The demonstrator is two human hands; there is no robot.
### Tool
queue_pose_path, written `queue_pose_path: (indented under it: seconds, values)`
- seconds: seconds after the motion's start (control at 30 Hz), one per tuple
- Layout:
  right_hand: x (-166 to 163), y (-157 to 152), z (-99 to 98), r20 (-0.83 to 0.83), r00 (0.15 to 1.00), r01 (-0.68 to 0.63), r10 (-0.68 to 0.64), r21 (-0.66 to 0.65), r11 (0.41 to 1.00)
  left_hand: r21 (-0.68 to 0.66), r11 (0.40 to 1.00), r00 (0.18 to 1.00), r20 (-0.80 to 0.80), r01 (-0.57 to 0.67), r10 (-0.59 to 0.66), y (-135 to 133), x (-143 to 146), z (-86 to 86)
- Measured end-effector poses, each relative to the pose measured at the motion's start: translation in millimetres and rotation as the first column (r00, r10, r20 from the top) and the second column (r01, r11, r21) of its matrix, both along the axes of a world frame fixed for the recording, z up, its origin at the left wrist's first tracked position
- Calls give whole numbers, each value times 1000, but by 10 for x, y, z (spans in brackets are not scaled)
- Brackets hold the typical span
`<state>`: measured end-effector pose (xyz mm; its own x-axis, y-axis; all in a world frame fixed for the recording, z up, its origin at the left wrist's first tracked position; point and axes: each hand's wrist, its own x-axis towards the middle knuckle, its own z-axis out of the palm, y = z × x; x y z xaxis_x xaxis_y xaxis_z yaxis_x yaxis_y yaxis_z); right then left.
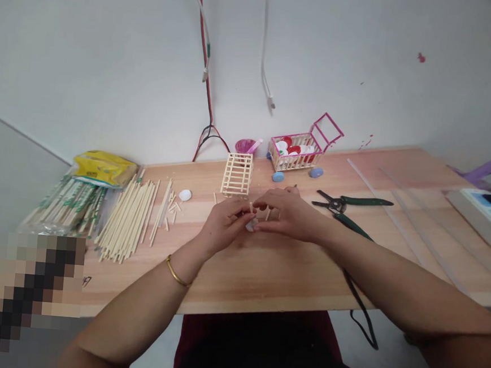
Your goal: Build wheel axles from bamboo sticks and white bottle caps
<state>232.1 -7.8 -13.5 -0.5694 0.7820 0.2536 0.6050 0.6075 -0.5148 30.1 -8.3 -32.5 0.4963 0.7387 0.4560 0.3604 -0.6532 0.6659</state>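
Observation:
My left hand (224,225) and my right hand (288,214) meet above the middle of the table. The left fingers pinch a short wooden stick (251,207) that points upward. Right below it is a small white bottle cap (250,226), with my right thumb and fingers closed around it. Fingers partly cover both pieces, so I cannot tell whether they are joined. Just behind my hands stands a small slatted frame (237,175) of pale sticks.
Long sticks (127,220), short offcuts (172,208), a white cap (185,195) and a yellow packet (102,168) lie left. Behind are a pink bowl (245,146) and a toy cart (296,154) holding caps. Green-handled wire strippers (346,206) and a power strip (487,217) lie right.

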Motion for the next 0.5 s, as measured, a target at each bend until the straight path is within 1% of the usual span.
queue_pose_path:
  seconds: [0.1, 0.17, 0.27, 0.33, 0.5]
  values:
    - [4, -7, 57, -188, 982, -30, 20, -50, 998, -19, 1000, 1000, -6, 10, -10, 5, 1, -13]
    - [-13, -16, 63, -260, 964, -70, 54, -51, 996, -26, 999, 1000, -7, 22, -23, 5, 4, -25]
    - [-44, -30, 43, -299, 950, -110, 92, -43, 993, -12, 999, 999, -8, 33, -33, 4, 10, -46]
    - [-56, -33, 27, -326, 941, -106, 88, -38, 994, -6, 1000, 999, -24, 28, -28, 5, 8, -57]
    - [-48, -27, 15, -319, 943, -118, 97, -47, 992, -18, 998, 989, -134, 66, -68, 24, -48, -71]
